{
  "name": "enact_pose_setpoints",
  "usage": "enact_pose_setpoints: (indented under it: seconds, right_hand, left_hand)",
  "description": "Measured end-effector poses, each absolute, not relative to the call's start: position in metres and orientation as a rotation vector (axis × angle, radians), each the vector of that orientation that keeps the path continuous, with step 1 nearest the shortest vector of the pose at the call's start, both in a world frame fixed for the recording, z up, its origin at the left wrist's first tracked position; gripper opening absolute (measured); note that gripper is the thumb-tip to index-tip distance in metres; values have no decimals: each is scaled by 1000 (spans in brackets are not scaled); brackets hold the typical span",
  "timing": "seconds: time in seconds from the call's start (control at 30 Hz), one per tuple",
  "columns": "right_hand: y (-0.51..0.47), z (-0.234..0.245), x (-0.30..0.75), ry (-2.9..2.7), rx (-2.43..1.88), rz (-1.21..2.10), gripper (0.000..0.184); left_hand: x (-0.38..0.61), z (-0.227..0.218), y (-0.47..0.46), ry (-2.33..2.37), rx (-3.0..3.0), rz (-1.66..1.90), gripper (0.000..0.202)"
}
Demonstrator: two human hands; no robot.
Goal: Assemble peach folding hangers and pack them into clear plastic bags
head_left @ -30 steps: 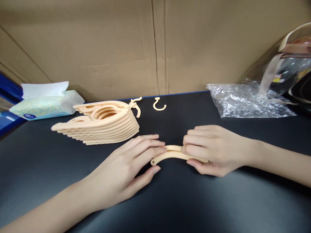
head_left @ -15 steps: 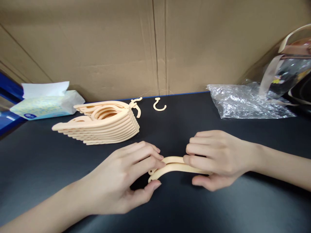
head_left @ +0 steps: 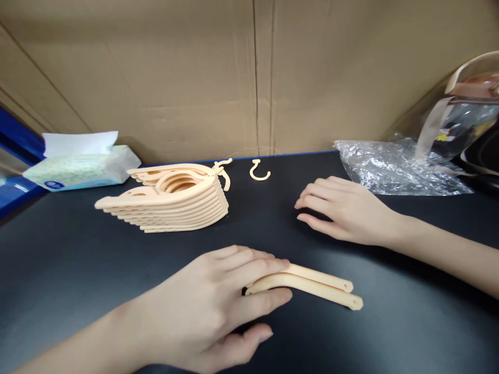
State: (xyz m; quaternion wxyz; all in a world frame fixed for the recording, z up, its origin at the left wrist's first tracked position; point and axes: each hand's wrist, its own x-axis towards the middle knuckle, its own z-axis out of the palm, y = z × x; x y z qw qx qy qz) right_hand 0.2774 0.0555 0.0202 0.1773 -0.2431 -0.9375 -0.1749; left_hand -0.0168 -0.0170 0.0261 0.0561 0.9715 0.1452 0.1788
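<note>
Two curved cream plastic hanger arms (head_left: 307,283) lie side by side on the black table, with small holes at their right ends. My left hand (head_left: 218,301) rests over their left ends. Its fingers are stretched out and its thumb is apart, with the middle fingers touching the far arm and the index finger along the near one. My right hand (head_left: 343,210) is above the table behind the arms, touching neither, with fingers slightly bent and nothing in them. A loose cream hook (head_left: 260,172) lies near the back edge.
On the left stands a stack of folded cream hangers (head_left: 183,208), with loose hooks (head_left: 224,171) at its right tip. Behind it is a tissue pack (head_left: 86,169). Crumpled clear plastic (head_left: 393,169) and a transparent bag (head_left: 448,124) are at the right. A cardboard wall (head_left: 187,83) closes the back.
My right hand has let go of the hanger arms and moved up and away from them. The arms' right ends now show, tilted toward me. My left hand has shifted slightly right.
</note>
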Motion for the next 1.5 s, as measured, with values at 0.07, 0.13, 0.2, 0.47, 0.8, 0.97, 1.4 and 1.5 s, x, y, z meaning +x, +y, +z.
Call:
enact_pose_setpoints:
  seconds: [0.07,0.13,0.2,0.47,0.8,0.97,1.4,1.5]
  right_hand:
    - [61,21,278,-2665,-758,-412,28]
    - [67,22,277,-2675,-787,-368,29]
    - [73,22,273,-2677,-825,-334,35]
    - [105,18,235,-2760,-893,-249,55]
    - [77,28,217,-2766,-765,-191,32]
    - [47,32,222,-2774,-591,-100,33]
    - [28,52,219,-2896,-389,-1,33]
    - [58,54,208,-2812,-587,-79,38]
  left_hand:
    - [-17,26,-19,451,2935,560,27]
    - [-18,25,-20,468,2939,578,26]
    - [-19,22,-21,496,2968,595,26]
    - [-23,20,-18,615,3057,593,31]
    - [-23,22,-15,590,2948,615,31]
    - [-21,24,-18,533,2947,656,29]
    - [-16,23,-26,440,2924,708,26]
    - [-16,24,-26,440,2912,717,27]
